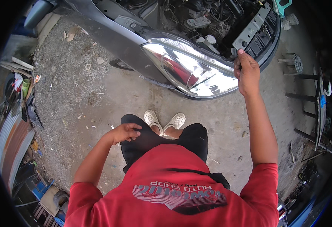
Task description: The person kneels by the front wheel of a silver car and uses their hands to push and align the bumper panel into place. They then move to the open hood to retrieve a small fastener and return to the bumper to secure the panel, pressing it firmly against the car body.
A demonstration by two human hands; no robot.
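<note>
A car's large clear headlight (196, 72) sits at the front corner of a dark grey car, its lens reflecting red and white. At its right end is my right hand (248, 73), arm stretched forward, fingers curled in and thumb pointing up. What those fingers close on, if anything, is hidden. My left hand (125, 133) hangs over my left thigh, fingers loosely bent and apart, holding nothing. Beyond the headlight lies the uncovered engine bay (207, 22), with a metal front crossmember (251, 32) to the right of it.
The grey fender (124, 45) runs up to a side mirror (38, 14) at far left. A dark-legged metal frame (317, 106) and a small stool (295, 63) stand at right. Corrugated sheets (16, 145) and scrap line the left side. Gravel and concrete (98, 87) surround my feet.
</note>
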